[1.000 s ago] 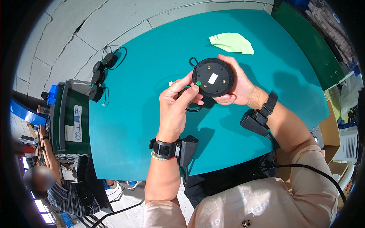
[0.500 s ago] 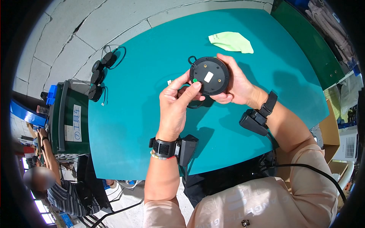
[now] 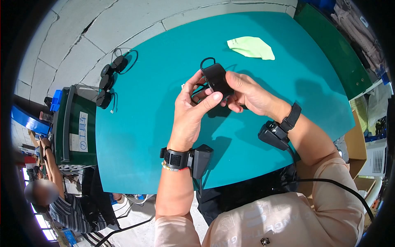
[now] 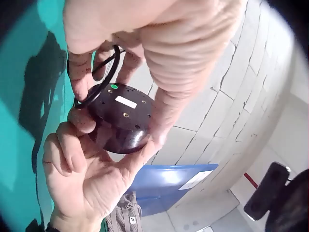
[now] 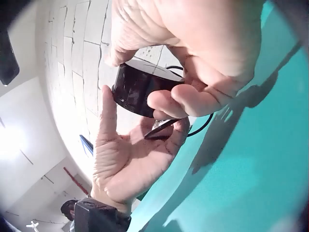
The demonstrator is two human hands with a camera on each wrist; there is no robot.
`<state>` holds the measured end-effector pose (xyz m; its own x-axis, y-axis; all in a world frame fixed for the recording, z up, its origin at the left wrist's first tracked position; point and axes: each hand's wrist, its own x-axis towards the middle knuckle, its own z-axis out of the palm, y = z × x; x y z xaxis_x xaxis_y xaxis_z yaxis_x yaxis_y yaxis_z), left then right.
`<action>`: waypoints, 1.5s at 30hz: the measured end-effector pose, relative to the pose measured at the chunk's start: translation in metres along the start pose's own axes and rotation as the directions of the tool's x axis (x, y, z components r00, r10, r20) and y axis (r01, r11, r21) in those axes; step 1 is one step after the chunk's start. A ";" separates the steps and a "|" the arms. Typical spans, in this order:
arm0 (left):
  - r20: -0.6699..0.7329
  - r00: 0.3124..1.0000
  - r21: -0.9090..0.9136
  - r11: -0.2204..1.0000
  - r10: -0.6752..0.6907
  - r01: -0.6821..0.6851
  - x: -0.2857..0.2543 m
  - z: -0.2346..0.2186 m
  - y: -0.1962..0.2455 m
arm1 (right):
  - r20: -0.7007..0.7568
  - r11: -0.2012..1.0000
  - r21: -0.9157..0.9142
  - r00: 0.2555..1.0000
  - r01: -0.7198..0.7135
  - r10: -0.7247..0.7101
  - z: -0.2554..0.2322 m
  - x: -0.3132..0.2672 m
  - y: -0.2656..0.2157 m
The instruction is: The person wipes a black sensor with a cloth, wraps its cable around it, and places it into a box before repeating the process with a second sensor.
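Both hands hold a black round device [image 3: 218, 78], tilted edge-on in the head view. My left hand [image 3: 188, 113] pinches its left side, the thumb on the near edge. My right hand [image 3: 253, 94] grips the opposite side with thumb and fingers. The left wrist view shows the device's underside [image 4: 120, 125], with a white sticker [image 4: 126, 102], a green dot [image 4: 114, 86] and small brass holes. A smooth pale face [image 5: 154, 69] and glossy black side wall [image 5: 137, 89] show in the right wrist view. Its black cable [image 4: 107, 84] loops by the left fingers.
Several similar black round devices [image 3: 106, 82] with cables lie at the table's left edge. A light green cloth [image 3: 252, 47] lies toward the back of the green table [image 3: 148, 136]. Left of the table stands a dark green cabinet [image 3: 84, 131]; another person [image 3: 78, 212] is at lower left.
The device has turned from showing its flat underside to the head camera to standing edge-on. The right hand has rotated with it, its thumb now on the near side.
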<state>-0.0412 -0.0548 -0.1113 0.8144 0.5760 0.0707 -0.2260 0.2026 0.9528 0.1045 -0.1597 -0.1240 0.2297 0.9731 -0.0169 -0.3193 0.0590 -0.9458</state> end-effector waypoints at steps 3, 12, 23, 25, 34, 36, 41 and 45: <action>0.012 1.000 -0.005 1.000 -0.006 0.006 -0.001 -0.002 0.007 | 0.047 1.000 0.019 0.999 0.004 -0.005 -0.001 -0.001 -0.002; 0.033 0.999 -0.052 0.998 0.036 -0.035 -0.001 0.000 0.008 | -0.036 0.879 -0.399 0.953 0.261 -0.300 0.016 -0.006 -0.002; 0.049 0.997 -0.138 0.988 -0.059 0.066 -0.001 -0.002 0.012 | -0.257 0.899 -0.323 0.887 0.296 -0.384 0.006 -0.005 -0.007; 0.022 0.998 -0.211 0.976 -0.055 0.059 -0.002 -0.001 0.013 | -0.193 0.855 -0.431 0.896 0.288 -0.399 -0.002 -0.002 -0.004; 0.019 0.999 -0.001 0.999 -0.051 0.051 -0.004 0.001 0.003 | -0.057 0.817 -0.497 0.929 0.292 -0.367 0.000 0.000 -0.003; -0.003 0.997 -0.041 0.996 -0.079 0.079 0.000 -0.002 0.002 | -0.106 0.865 -0.424 0.934 0.267 -0.340 0.003 -0.001 -0.003; -0.072 0.992 0.003 0.995 -0.103 0.103 0.000 -0.002 0.005 | -0.148 0.942 -0.230 0.948 0.244 -0.281 0.007 -0.001 -0.004; -0.143 0.986 0.011 0.996 -0.090 0.092 -0.001 -0.005 0.011 | -0.133 0.957 -0.224 0.967 0.186 -0.219 0.009 -0.002 -0.009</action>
<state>-0.0468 -0.0491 -0.1027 0.7467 0.6627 -0.0579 -0.1441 0.2461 0.9585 0.0986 -0.1604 -0.1128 0.4138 0.8983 0.1477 -0.0573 0.1876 -0.9806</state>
